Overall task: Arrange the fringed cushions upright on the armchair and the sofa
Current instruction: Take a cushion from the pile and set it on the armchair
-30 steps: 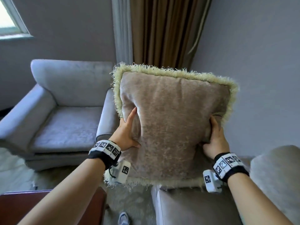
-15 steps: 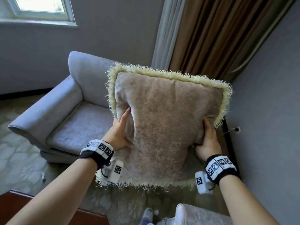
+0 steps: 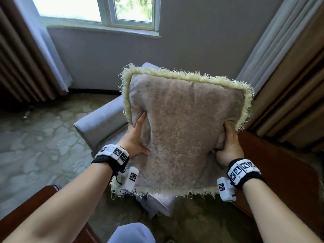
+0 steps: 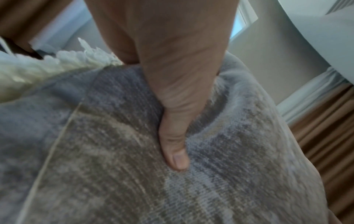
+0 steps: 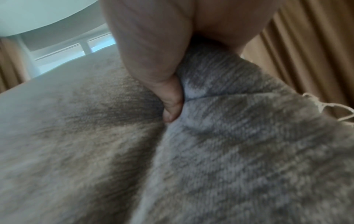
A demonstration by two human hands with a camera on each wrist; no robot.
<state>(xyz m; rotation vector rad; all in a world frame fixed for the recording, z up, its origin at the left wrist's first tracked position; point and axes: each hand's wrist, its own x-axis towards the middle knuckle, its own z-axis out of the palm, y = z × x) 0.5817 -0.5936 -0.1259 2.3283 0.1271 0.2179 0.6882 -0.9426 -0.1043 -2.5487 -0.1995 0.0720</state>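
Observation:
I hold a beige fringed cushion (image 3: 184,130) upright in the air in front of me. My left hand (image 3: 135,137) grips its left side, thumb pressed into the front face (image 4: 175,151). On the other side my right hand (image 3: 228,146) grips it too, the thumb dug into the fabric (image 5: 172,106). The fingers of both hands are hidden behind the cushion. The grey armchair (image 3: 100,127) stands just beyond and below the cushion, which covers most of it; one arm and the front corner of the seat (image 3: 157,204) show.
A window (image 3: 98,9) sits in the grey wall behind the armchair. Brown curtains hang at the left (image 3: 21,58) and right (image 3: 289,85). Dark wooden furniture edges lie at the lower left (image 3: 35,204) and right (image 3: 280,172). The floor (image 3: 35,146) is patterned.
I have turned and stepped toward the armchair with the cushion still in both hands; the chair now lies directly behind and under it, and the sofa corner has left view.

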